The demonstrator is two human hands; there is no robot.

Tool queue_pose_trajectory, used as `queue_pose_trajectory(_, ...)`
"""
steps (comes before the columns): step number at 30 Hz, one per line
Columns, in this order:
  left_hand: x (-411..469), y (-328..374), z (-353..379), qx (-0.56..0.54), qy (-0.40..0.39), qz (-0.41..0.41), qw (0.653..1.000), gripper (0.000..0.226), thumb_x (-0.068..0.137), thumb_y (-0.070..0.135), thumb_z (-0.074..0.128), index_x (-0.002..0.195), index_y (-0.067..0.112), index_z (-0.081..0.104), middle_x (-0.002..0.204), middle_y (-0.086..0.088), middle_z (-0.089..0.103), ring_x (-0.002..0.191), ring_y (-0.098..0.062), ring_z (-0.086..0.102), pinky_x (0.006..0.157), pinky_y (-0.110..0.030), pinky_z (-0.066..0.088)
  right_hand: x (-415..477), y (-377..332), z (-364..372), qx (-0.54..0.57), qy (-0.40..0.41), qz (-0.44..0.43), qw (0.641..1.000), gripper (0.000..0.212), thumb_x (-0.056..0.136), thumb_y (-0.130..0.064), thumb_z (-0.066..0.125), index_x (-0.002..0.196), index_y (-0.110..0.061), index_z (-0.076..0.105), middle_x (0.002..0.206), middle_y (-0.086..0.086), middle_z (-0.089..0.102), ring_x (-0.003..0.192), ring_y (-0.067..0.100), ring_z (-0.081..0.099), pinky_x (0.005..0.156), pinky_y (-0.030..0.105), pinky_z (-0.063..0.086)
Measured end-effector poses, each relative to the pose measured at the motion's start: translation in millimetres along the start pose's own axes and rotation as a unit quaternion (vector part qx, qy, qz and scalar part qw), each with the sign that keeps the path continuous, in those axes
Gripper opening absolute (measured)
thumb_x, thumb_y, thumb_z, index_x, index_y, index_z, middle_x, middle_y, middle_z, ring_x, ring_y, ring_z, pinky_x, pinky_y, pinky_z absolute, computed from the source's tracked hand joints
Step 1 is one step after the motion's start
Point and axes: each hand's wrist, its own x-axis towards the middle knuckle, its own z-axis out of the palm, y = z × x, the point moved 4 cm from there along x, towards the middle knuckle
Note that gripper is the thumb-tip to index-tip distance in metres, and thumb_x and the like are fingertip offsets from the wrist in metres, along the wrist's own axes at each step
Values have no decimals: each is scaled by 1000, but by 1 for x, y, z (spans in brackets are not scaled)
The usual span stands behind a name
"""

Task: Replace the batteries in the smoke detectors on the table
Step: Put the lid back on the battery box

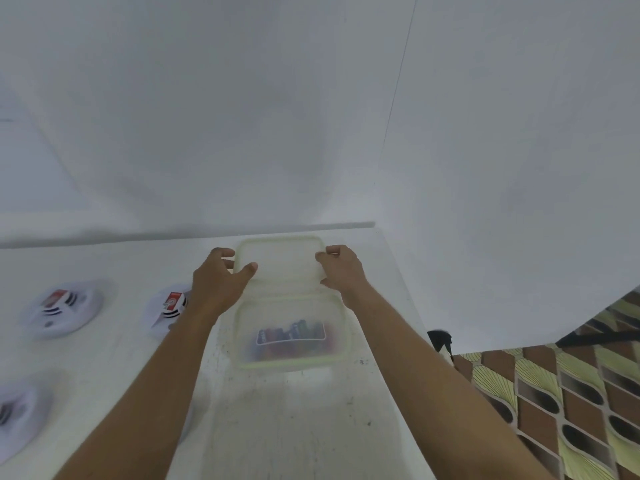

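While a round white smoke detector [17,414] sits nearest on the scuffed white table [304,427], a translucent plastic container [292,332] holds blurred, colourful batteries [294,339]. Two more detectors [64,308] [169,308] lie to the left. Beyond, the left hand [221,285] and right hand [341,271] curl their fingers around the rounded rectangular lid [280,259], gripping its opposite edges.

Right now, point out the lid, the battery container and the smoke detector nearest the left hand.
lid [281,258], head view, on its flat translucent centre.
battery container [292,364], head view, on its near rim.
smoke detector [165,311], head view, on its white body beside the red-labelled battery.
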Motion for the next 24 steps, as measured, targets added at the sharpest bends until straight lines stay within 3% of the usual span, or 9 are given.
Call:
queue_pose_trajectory(3,-6,-2,-2,-3,15,-6,1000,54,84,44,72,126,13,55,121,-6,64,107,-24,61,94,-42,50,-2,10,1,0,0,-20,1000,37,97,-39,59,121,-12,62,102,-3,63,82,12,62,95,43,57)
queue_pose_trajectory(8,-15,0,-1,-17,39,-4,999,53,85,41,72,124,9,56,121,-6,64,111,-24,59,90,-33,44,-9,1,3,-63,7,-53,997,39,101,-42,51,124,-13,63,112,0,65,105,22,63,99,43,53)
queue_pose_trajectory(14,-18,2,0,-16,48,10,999,52,88,39,69,127,7,56,124,-6,63,114,-24,58,88,-29,39,-11,-2,4,-70,4,-45,997,24,102,-38,50,111,-17,58,95,-11,57,101,20,61,98,45,53)
queue_pose_trajectory(16,-18,2,1,-13,47,8,999,52,88,40,69,127,8,55,125,-6,62,111,-24,58,85,-29,39,-11,-3,3,-71,0,-41,997,32,102,-38,49,119,-13,58,101,-7,58,103,20,60,99,44,53)
queue_pose_trajectory(19,-18,1,0,-8,40,2,999,53,89,45,66,129,11,53,125,-6,61,107,-22,56,84,-29,39,-12,-4,2,-76,-8,-30,997,45,101,-40,50,135,-12,51,128,2,58,115,24,60,105,43,49)
queue_pose_trajectory(24,-20,8,-5,-7,50,32,998,57,89,47,64,131,11,52,132,-8,56,121,-25,53,99,-39,42,-28,-24,3,-124,1,-84,989,55,102,-31,49,151,-11,34,154,7,39,141,26,39,113,37,31)
